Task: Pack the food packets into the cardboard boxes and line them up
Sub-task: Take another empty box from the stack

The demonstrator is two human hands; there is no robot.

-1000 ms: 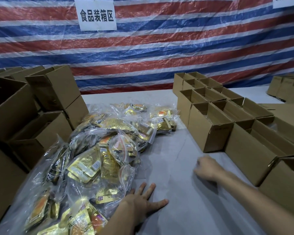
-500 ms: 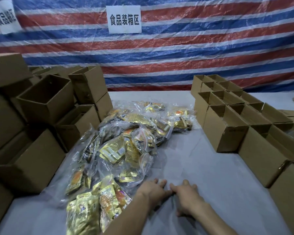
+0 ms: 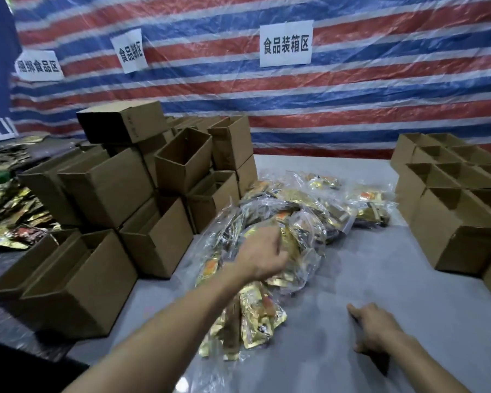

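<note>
A heap of clear plastic bags filled with gold and orange food packets (image 3: 304,222) lies in the middle of the grey table (image 3: 380,279). My left hand (image 3: 262,252) reaches into the heap with its fingers curled round one bag of packets. On the bare table to the right of the heap, my right hand (image 3: 376,326) rests with loosely curled fingers and one finger pointing left; it holds nothing. Open cardboard boxes stand in rows at the right (image 3: 451,222). More open boxes are stacked at the left (image 3: 111,188).
A striped red, white and blue tarp with white paper signs (image 3: 285,43) hangs behind the table. Loose gold packets (image 3: 9,205) cover a dark surface at the far left, beyond the stacked boxes.
My left hand has gone from the table's front edge up into the heap and gripped a bag. My right hand has moved apart to the right. The view has swung left.
</note>
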